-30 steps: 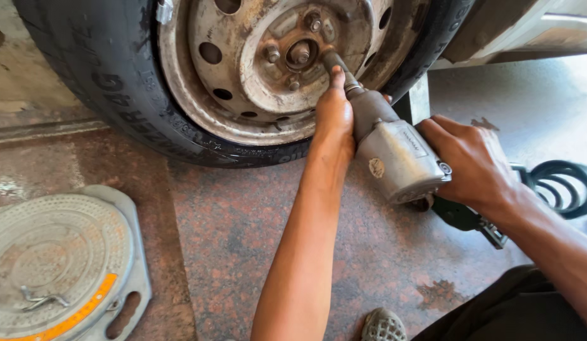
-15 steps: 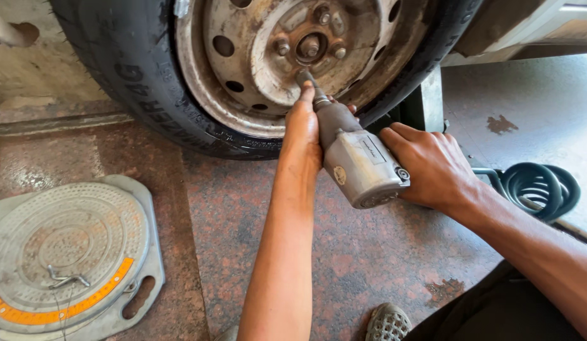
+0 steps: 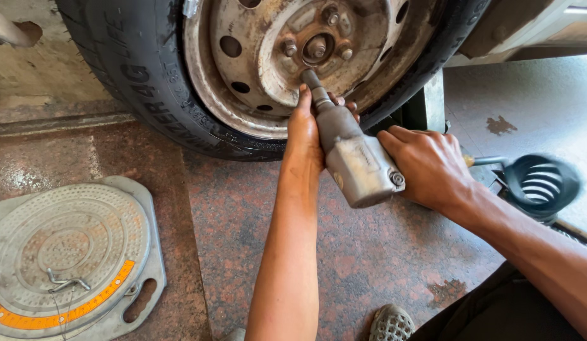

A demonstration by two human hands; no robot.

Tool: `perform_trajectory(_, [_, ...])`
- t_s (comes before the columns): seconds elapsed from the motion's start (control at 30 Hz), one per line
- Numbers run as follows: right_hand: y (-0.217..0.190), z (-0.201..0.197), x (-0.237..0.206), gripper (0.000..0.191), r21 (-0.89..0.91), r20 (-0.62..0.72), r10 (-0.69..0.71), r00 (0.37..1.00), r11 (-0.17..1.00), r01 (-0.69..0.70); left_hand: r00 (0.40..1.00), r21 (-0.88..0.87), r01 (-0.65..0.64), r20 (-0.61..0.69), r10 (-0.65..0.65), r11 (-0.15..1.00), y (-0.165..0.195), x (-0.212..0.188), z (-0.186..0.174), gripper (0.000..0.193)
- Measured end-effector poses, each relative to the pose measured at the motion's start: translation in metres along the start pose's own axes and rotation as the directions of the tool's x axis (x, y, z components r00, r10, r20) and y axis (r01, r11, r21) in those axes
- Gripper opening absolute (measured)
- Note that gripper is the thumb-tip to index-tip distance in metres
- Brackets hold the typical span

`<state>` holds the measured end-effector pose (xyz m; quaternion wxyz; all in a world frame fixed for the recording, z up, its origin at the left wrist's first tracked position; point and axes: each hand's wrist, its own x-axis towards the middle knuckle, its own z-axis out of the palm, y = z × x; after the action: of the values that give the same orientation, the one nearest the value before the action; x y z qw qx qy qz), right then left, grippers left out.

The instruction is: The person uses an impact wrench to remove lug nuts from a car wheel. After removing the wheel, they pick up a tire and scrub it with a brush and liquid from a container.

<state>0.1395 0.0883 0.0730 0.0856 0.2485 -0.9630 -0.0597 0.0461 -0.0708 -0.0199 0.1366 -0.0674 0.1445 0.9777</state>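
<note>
A grey metal impact wrench (image 3: 355,158) is held in both hands. My left hand (image 3: 306,134) wraps its front end, just behind the socket (image 3: 311,80). My right hand (image 3: 427,165) grips the rear handle side. The socket tip sits a little below the hub centre (image 3: 317,47) of a rusty steel wheel rim (image 3: 255,76), not on any lug nut. Several lug nuts (image 3: 288,45) ring the hub. A black tyre (image 3: 132,76) surrounds the rim.
A round grey turntable plate (image 3: 66,252) with an orange band lies on the floor at lower left. A coiled black air hose (image 3: 541,183) sits at right. My shoe (image 3: 391,323) shows at the bottom. The reddish stone floor (image 3: 243,208) lies under the wheel.
The wrench and both hands have shifted left and down relative to the hub; the socket has come off the upper lug area and now points just under the hub centre.
</note>
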Motion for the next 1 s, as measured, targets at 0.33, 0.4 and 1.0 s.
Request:
perform_trajectory(0.33, [0.001,0.004,-0.001,0.040,-0.019,0.040,0.008,0.999,1.000,-0.008,0.998,0.036,-0.029,0.065,0.026,0.999,-0.002,0.009,-0.010,0.054])
perform_trajectory(0.4, [-0.002,0.003,0.000,0.050,-0.011,-0.005,-0.030,1.000,1.000,0.030,0.998,-0.002,-0.018,0.065,0.018,1.000,-0.002,0.011,-0.011,0.055])
perform_trajectory(1.0, [-0.014,-0.062,0.003,0.057,0.255,-0.063,-0.070,0.996,0.963,0.083,0.997,0.053,-0.058,-0.055,0.061,0.997,0.038,-0.033,0.054,0.050])
